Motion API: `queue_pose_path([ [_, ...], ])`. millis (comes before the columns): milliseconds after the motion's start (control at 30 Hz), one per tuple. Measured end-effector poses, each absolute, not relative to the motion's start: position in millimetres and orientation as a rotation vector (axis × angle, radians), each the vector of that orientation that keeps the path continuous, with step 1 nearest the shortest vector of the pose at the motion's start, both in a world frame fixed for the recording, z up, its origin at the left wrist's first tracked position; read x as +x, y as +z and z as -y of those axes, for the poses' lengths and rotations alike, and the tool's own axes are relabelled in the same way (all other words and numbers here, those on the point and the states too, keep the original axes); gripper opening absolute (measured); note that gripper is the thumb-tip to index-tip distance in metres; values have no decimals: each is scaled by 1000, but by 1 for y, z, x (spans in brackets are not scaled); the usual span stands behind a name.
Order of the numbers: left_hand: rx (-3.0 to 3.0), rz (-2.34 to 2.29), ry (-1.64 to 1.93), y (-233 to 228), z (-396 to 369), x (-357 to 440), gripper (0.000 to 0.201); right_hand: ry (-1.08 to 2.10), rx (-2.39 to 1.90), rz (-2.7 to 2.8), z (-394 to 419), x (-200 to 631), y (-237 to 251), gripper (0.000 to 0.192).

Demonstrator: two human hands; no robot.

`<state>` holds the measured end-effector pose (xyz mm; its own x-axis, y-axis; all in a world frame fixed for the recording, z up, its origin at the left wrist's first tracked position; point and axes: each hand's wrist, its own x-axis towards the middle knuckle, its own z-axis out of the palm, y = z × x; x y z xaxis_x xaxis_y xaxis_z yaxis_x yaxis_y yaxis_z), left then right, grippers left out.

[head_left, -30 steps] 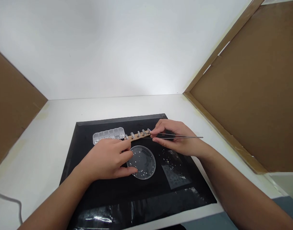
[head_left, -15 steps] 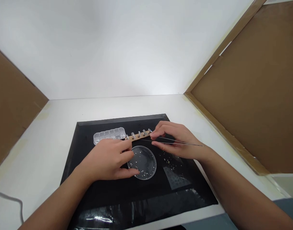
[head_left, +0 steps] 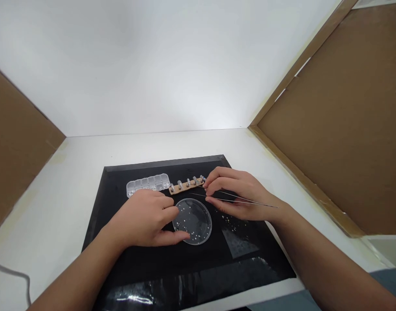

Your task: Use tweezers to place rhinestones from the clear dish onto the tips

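Currently: black mat [head_left: 159, 263] on white table [head_left: 75, 172] | cardboard panels [head_left: 340, 112] flanking | right hand [head_left: 245, 190] gripping tweezers [head_left: 263, 203] | left hand [head_left: 149, 218] spread

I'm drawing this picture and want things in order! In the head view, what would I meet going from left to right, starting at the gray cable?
Gray cable → clear box → tan strip → right hand → big brown panel.

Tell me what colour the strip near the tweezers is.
The strip is light brown, best seen in the head view.
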<state>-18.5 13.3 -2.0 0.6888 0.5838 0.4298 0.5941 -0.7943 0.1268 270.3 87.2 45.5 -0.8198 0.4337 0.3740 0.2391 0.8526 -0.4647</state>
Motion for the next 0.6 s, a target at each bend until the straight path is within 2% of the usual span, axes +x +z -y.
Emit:
queue_pose_path([
  [600,-2870,1016,-707,-3,-13,-18,55,244,-484,2638,-86,269,42,6],
])
